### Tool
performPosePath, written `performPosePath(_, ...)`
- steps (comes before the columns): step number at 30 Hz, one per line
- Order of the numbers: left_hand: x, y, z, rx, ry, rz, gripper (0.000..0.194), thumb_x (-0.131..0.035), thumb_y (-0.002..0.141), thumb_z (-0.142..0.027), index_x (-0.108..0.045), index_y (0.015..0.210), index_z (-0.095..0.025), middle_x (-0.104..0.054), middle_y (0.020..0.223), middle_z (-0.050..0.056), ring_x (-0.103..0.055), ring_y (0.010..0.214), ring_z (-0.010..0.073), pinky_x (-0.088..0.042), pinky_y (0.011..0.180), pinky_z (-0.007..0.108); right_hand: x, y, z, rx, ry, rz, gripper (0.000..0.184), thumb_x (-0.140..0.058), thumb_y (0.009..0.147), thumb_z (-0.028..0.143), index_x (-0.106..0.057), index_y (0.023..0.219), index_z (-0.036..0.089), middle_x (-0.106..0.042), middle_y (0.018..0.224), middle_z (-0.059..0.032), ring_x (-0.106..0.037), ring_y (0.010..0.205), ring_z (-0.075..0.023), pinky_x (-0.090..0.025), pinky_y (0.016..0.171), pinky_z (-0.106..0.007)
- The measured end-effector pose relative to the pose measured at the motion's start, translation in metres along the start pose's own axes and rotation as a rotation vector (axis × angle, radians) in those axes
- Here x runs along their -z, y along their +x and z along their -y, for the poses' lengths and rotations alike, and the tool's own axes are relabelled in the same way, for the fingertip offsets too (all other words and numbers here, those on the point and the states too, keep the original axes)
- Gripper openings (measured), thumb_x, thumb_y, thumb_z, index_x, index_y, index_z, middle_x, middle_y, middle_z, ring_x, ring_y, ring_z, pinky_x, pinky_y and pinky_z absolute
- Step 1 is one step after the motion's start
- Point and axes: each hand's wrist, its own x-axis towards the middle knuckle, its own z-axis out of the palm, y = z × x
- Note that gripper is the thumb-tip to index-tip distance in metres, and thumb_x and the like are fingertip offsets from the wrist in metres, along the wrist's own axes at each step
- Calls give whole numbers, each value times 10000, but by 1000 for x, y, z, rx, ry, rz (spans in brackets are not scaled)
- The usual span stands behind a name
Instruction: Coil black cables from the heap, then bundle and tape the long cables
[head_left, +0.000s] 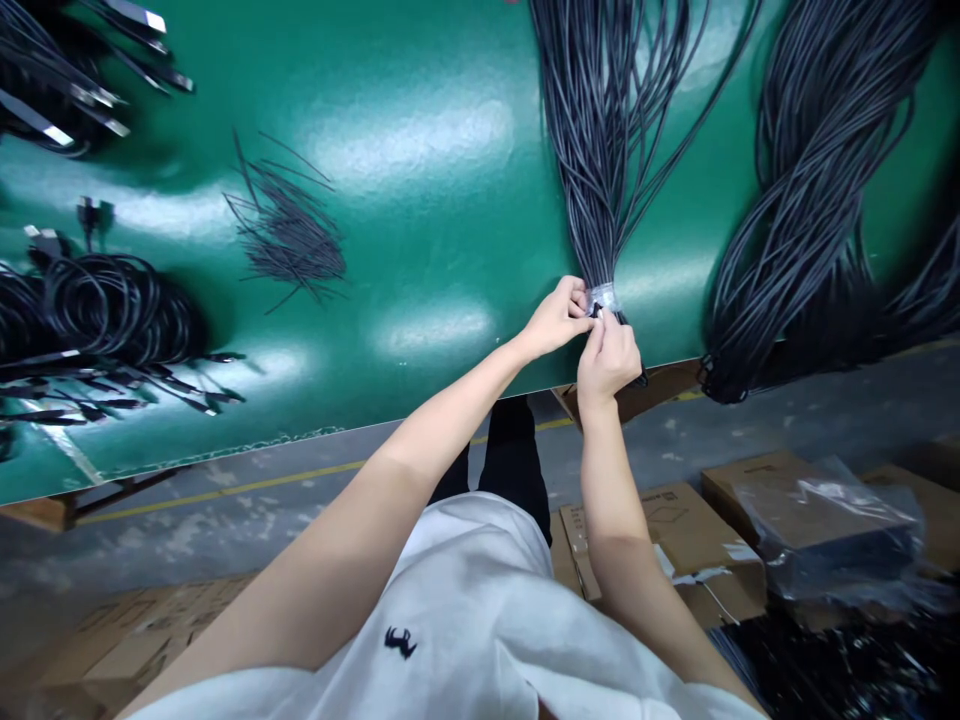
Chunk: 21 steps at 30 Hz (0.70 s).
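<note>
A thick bundle of black cables (600, 190) runs down the green table toward me, its near end gathered inside a clear plastic band (602, 295). My left hand (559, 318) is closed in a pinch at the left side of that band. Just below and to the right, my right hand (609, 355) is closed on the bundle's near end, thumb and forefinger touching the band. Dark cable tips show past its fingers at the table edge. What exactly lies between the two sets of fingertips is too small to make out.
Loose thin black ties (292, 235) lie in a pile left of centre. Coiled cables with plugs (112, 305) occupy the table's left, more plug ends (82, 80) behind them. Another large cable bundle (810, 190) hangs over the edge at right. Cardboard boxes (675, 525) stand on the floor.
</note>
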Motion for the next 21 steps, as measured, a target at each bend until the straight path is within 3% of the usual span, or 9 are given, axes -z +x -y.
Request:
performPosePath(11,-1,0,4,-17,-13,-1,378,-622,713,-52,-407,991,-192,-543,829,-35,-533,707,80,-442,731,269,-17,3,10,-4,7,-199,637,-203,1045,479,-725,1092,117,-683,836,-156,-657,765,-225,-485,718,-356)
performPosePath(17,2,-1,-3,24,20,-14,351,-641,727,-64,-416,964,-194,-523,787,-44,-493,663,85,-425,669,262,-5,30,34,-11,173,-104,569,-231,1046,451,-679,1193,132,-667,1017,-170,-656,983,-239,-514,866,-376)
performPosePath(21,1,-10,-10,104,61,-51,372,-663,706,-38,-433,954,-193,-514,762,-52,-516,656,93,-441,659,260,9,34,15,-140,341,-138,536,-237,1035,445,-625,1244,139,-621,1122,-169,-627,1039,-242,-538,866,-408)
